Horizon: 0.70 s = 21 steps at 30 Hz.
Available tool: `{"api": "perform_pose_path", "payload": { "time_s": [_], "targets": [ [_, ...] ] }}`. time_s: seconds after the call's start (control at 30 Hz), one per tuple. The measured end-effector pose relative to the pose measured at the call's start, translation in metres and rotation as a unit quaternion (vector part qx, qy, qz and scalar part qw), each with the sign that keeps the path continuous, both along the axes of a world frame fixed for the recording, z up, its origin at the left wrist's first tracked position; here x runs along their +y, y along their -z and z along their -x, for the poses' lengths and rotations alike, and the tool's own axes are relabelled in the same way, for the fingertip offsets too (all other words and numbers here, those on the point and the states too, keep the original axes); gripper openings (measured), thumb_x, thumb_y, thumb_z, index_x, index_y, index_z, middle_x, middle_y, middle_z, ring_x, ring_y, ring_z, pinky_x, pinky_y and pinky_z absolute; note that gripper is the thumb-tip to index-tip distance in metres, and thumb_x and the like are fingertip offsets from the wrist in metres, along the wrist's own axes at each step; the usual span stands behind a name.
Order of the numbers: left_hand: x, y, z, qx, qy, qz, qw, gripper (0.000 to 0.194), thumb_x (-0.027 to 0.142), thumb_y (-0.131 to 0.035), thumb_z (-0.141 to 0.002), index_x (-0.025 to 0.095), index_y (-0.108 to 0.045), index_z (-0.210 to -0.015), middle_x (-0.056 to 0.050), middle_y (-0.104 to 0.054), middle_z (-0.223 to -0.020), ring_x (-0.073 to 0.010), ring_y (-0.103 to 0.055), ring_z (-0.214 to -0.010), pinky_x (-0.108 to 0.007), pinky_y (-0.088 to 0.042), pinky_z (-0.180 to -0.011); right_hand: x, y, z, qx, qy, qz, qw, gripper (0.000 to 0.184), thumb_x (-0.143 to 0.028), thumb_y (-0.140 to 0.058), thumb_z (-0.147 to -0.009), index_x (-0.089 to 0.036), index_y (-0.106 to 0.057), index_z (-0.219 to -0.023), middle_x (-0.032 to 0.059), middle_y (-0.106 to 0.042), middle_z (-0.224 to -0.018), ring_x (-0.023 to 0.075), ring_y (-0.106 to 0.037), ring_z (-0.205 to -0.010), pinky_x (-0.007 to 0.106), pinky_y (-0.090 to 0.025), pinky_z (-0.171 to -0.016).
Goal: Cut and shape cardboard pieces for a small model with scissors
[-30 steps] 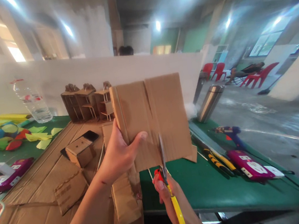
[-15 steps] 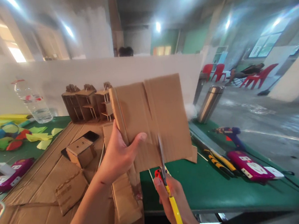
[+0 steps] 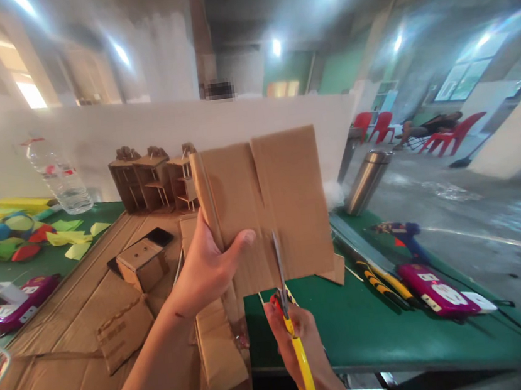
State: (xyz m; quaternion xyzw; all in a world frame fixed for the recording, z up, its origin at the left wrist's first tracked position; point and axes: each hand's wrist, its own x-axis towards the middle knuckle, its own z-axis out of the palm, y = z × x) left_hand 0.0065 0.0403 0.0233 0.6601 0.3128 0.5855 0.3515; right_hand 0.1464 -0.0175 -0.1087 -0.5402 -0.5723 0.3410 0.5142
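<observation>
My left hand [image 3: 205, 268] grips a brown cardboard sheet [image 3: 284, 198] by its left side, thumb across the front, and holds it upright over the green table [image 3: 353, 329]. My right hand [image 3: 294, 336] is closed around the yellow and red handles of a pair of scissors [image 3: 288, 312]. The scissor blades point up into the lower edge of the sheet, near its middle.
Flat cardboard pieces [image 3: 73, 370] and a small cardboard box [image 3: 141, 263] lie at left, with a phone [image 3: 157, 237] and cardboard shelf models [image 3: 154, 179] behind. A plastic bottle [image 3: 59, 178], coloured paper scraps [image 3: 13, 235], a steel flask [image 3: 366, 182], a glue gun [image 3: 400, 231] and purple power strips [image 3: 436, 293] are on the table.
The scissors have crept slightly upward into the sheet's lower edge. The left hand keeps the same grip and the sheet has barely shifted.
</observation>
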Motion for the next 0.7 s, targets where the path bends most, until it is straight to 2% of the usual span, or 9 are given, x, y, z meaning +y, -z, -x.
{"api": "perform_pose_path", "payload": {
  "time_s": [0.13, 0.23, 0.3, 0.37, 0.47, 0.7],
  "targets": [
    [-0.001, -0.002, -0.003, -0.017, 0.002, 0.022, 1.000, 0.046, 0.034, -0.067, -0.085, 0.025, -0.046, -0.125, -0.006, -0.061, -0.128, -0.0217, -0.058, -0.120, -0.036, -0.048, -0.102, -0.001, -0.006, 0.002, 0.007, -0.001, 0.015, 1.000, 0.050, -0.065, -0.043, -0.089, -0.025, -0.028, -0.062, -0.0077, -0.018, -0.051, 0.0083, -0.021, -0.043, 0.024, -0.016, -0.036],
    [0.000, -0.004, -0.008, -0.054, -0.089, 0.018, 0.994, 0.054, 0.039, -0.070, -0.082, 0.023, -0.040, -0.124, -0.009, -0.060, -0.127, -0.0241, -0.060, -0.118, -0.039, -0.050, -0.099, 0.000, -0.011, 0.002, -0.009, 0.001, -0.019, 1.000, 0.050, -0.060, -0.045, -0.090, -0.024, -0.027, -0.059, -0.0065, -0.021, -0.053, 0.0085, -0.022, -0.047, 0.024, -0.018, -0.040],
    [0.001, -0.004, -0.010, -0.056, -0.159, -0.038, 0.985, 0.067, 0.038, -0.073, -0.080, 0.025, -0.032, -0.132, -0.011, -0.050, -0.140, -0.0249, -0.051, -0.130, -0.041, -0.044, -0.107, 0.001, -0.011, 0.002, -0.026, 0.005, -0.051, 0.998, 0.049, -0.056, -0.046, -0.090, -0.023, -0.027, -0.058, -0.0056, -0.023, -0.056, 0.0086, -0.022, -0.050, 0.024, -0.019, -0.043],
    [0.003, -0.005, -0.010, -0.031, -0.192, -0.091, 0.977, 0.080, 0.035, -0.073, -0.080, 0.029, -0.022, -0.142, -0.010, -0.033, -0.155, -0.0240, -0.033, -0.143, -0.042, -0.030, -0.117, 0.003, -0.009, 0.001, -0.041, 0.012, -0.069, 0.997, 0.048, -0.052, -0.046, -0.091, -0.023, -0.028, -0.057, -0.0051, -0.024, -0.057, 0.0086, -0.022, -0.051, 0.025, -0.018, -0.044],
    [0.003, -0.005, -0.008, 0.011, -0.203, -0.094, 0.975, 0.087, 0.035, -0.071, -0.082, 0.033, -0.016, -0.149, -0.006, -0.015, -0.163, -0.0247, -0.018, -0.149, -0.043, -0.019, -0.121, 0.005, -0.004, 0.000, -0.060, 0.015, -0.079, 0.995, 0.047, -0.049, -0.046, -0.092, -0.022, -0.028, -0.057, -0.0049, -0.024, -0.057, 0.0089, -0.022, -0.052, 0.025, -0.018, -0.045],
    [0.000, -0.007, -0.007, 0.041, -0.204, -0.094, 0.974, 0.088, 0.034, -0.069, -0.084, 0.033, -0.013, -0.151, -0.007, -0.015, -0.164, -0.0269, -0.018, -0.149, -0.046, -0.016, -0.122, 0.008, 0.007, 0.003, -0.039, 0.028, -0.098, 0.994, 0.049, -0.049, -0.046, -0.093, -0.024, -0.022, -0.058, -0.0053, -0.019, -0.059, 0.0087, -0.018, -0.053, 0.026, -0.015, -0.046]
  ]
}}
